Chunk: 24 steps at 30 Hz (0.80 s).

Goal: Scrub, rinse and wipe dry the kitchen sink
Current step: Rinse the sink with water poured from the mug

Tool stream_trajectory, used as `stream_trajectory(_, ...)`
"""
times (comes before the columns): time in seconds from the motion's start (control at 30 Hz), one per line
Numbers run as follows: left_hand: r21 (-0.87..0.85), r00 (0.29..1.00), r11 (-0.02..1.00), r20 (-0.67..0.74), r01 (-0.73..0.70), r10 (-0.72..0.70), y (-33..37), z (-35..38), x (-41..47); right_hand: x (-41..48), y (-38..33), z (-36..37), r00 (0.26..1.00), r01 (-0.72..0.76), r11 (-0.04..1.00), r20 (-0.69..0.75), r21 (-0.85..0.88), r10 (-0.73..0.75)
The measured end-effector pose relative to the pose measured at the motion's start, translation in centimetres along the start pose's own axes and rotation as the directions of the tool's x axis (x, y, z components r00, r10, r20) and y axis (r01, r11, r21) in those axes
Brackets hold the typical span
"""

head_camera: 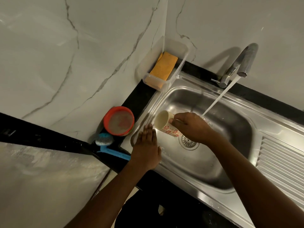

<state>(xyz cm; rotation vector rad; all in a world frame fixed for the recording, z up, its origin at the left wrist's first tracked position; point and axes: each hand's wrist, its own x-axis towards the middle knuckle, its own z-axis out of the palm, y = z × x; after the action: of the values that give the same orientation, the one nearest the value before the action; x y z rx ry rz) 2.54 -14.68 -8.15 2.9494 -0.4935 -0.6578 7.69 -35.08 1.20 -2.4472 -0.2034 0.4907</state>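
Now, right hand [189,127]: a flowered cup [164,124] is gripped on its side over the sink [238,140].
Left hand [146,150]: fingers [148,131] are stretched flat, nothing is held.
Tap [246,60]: water [218,96] is running.

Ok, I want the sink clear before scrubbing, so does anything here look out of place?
Yes: a floral cup is in the sink, held on its side by the right hand. The tap is running, and its stream lands behind that hand, not in the cup. The left hand lies open at the left rim.
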Motion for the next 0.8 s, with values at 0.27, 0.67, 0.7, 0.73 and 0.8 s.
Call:
stream_trajectory(0.27,-0.094,1.0,0.996,0.024,0.004,-0.002,0.7,-0.3,-4.8,-4.5,1.7,-0.1,0.994,-0.108,0.988,0.033,0.108,0.105)
stream_trajectory(0.67,-0.043,0.987,0.986,0.016,0.161,-0.161,0.2,0.7,-5.4,-3.4,-3.3,3.3,0.984,0.147,0.972,0.125,-0.185,-0.125)
stream_trajectory(0.7,-0.03,0.988,0.988,0.005,0.151,-0.151,0.4,1.0,-5.6,-3.8,-2.8,3.1,0.983,0.139,0.978,0.144,-0.154,-0.117)
stream_trajectory(0.73,-0.013,0.99,0.99,0.002,0.139,-0.139,0.8,1.2,-5.9,-4.2,-2.1,2.8,0.981,0.123,0.986,0.164,-0.11,-0.104)
stream_trajectory(0.8,0.006,0.994,0.995,0.023,0.104,-0.104,1.9,1.7,-6.6,-5.4,-0.4,2.1,0.979,0.071,0.997,0.195,-0.024,-0.065)
